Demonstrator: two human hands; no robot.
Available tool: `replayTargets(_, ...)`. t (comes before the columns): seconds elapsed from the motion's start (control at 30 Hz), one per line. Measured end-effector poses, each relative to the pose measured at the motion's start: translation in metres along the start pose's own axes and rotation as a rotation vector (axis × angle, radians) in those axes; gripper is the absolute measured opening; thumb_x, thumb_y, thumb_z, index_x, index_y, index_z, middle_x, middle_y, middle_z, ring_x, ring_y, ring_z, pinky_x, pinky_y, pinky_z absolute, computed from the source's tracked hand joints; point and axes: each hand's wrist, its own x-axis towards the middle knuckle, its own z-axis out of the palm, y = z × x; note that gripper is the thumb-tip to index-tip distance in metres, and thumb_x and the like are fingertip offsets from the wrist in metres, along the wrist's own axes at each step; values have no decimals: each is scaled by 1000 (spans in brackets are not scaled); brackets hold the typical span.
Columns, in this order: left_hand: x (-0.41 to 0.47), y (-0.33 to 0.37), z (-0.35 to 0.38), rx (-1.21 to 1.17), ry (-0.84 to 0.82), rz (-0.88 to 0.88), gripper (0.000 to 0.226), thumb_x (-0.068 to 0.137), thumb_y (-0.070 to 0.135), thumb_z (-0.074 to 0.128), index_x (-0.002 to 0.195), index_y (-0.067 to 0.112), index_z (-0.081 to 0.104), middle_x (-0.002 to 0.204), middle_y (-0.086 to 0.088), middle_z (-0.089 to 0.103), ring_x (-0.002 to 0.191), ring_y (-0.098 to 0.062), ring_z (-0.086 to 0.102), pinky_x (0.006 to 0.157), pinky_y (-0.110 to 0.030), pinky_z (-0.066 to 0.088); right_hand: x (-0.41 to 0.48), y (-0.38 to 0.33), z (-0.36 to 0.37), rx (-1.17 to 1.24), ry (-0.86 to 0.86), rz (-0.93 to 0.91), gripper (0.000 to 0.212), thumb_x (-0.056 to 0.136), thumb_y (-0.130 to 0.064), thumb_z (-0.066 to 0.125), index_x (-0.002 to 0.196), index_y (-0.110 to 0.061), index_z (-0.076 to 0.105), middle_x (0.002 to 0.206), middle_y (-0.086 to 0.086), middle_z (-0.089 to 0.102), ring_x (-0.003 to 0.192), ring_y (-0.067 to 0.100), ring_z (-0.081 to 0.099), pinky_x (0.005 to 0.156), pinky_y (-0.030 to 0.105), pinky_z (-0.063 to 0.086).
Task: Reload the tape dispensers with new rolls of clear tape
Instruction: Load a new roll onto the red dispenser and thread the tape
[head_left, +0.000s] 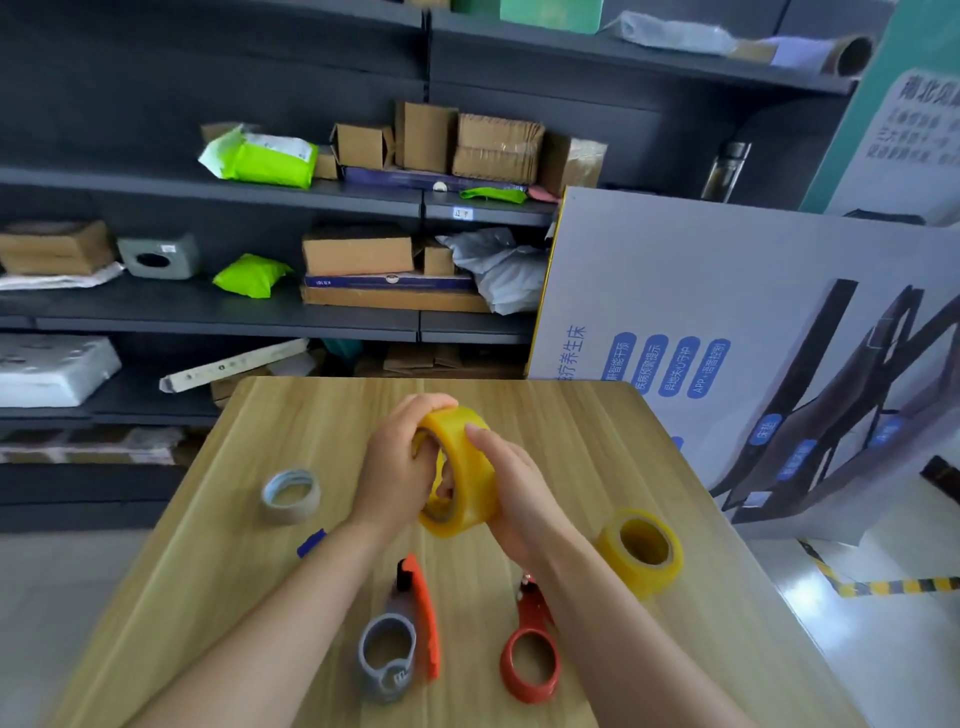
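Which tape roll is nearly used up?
The pale roll far left: only a thin ring, while the held yellow roll and the yellow roll at right are thick.

you face a dark grey metal shelving unit (208, 312) that runs across the back in several tiers. its boards carry cardboard boxes (358, 254), bright green parcels (260, 161) and crumpled grey mailer bags (504, 270). to your right a large printed display board (675, 270) stands tilted before the shelving, with blue labels and chinese text. a dark bottle (727, 169) stands on a shelf behind it. you work at a light wood-grain table (291, 415). the floor (909, 649) is pale and glossy, crossed by a yellow-and-black hazard stripe (883, 587). lighting is even.
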Motion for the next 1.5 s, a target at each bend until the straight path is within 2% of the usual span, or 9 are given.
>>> replayTargets(0.13, 5, 8, -11, 24, 41, 50, 36, 84, -6, 52, 107, 19, 63, 105, 7, 64, 98, -3, 59, 83, -14, 45, 0, -14, 10, -41, -63, -74, 34, 91, -33, 55, 73, -7, 66, 65, 11, 64, 61, 20, 60, 67, 36, 49)
replayTargets(0.3, 18, 1, -14, -16, 98, -348, 8, 74, 14, 68, 80, 13, 62, 71, -4, 66, 70, -23, 61, 66, -42, 50, 0, -17, 5, 46, -275, -95, 24, 87, -24, 59, 100, -7, 70, 88, 12, 70, 80, 23, 65, 80, 40, 50)
replayTargets(0.37, 21, 5, -15, -61, 47, -335, 12, 66, 13, 62, 78, 12, 62, 66, -4, 64, 64, -21, 57, 67, -47, 51, 0, -18, 2, 67, -326, -82, 29, 81, -17, 62, 107, -4, 66, 95, 14, 70, 88, 26, 64, 85, 43, 48)
replayTargets(0.47, 18, 13, -17, 5, 70, -129, 24, 75, 5, 60, 87, 26, 63, 74, 6, 67, 72, -15, 62, 66, -33, 49, 1, -25, 1, 76, -319, -54, 37, 73, -9, 57, 107, 4, 63, 91, 19, 70, 84, 29, 66, 82, 42, 52)
replayTargets(0.6, 16, 26, -12, 108, 87, 94, 32, 82, 11, 55, 107, 27, 67, 99, 15, 67, 92, 2, 60, 76, -8, 43, 4, -37, 4, -51, -164, -61, 29, 95, -22, 52, 90, 3, 67, 77, 20, 68, 71, 28, 64, 80, 45, 53)
replayTargets(0.77, 20, 31, -12, 79, 128, 58, 31, 80, 17, 56, 107, 28, 66, 97, 12, 68, 90, -7, 63, 76, -23, 50, -2, -44, -1, -74, -226, -160, 24, 93, -22, 52, 87, -3, 66, 77, 17, 68, 72, 27, 63, 70, 36, 54)
replayTargets(0.9, 28, 34, -16, -114, 87, -110, 21, 64, 34, 55, 84, 35, 63, 74, 9, 66, 73, -15, 62, 67, -36, 51, -1, -43, 0, -53, -302, -162, 31, 85, -18, 58, 109, 1, 63, 90, 17, 73, 87, 26, 68, 85, 42, 53)
replayTargets(1.17, 29, 38, -17, 191, 77, 197, 32, 81, 14, 56, 109, 20, 70, 104, 11, 67, 97, -6, 62, 84, -13, 47, 4, -49, 6, -66, -215, -86, 29, 90, -22, 49, 87, 2, 64, 74, 18, 68, 72, 27, 63, 72, 37, 55)
replayTargets(1.5, 31, 30, -21, 41, 87, -144, 18, 74, 16, 63, 80, 33, 67, 77, 9, 70, 79, -12, 66, 72, -37, 55, 1, -44, 5, -49, -290, -155, 26, 71, -16, 47, 86, -5, 65, 74, 17, 67, 74, 26, 61, 71, 35, 51)
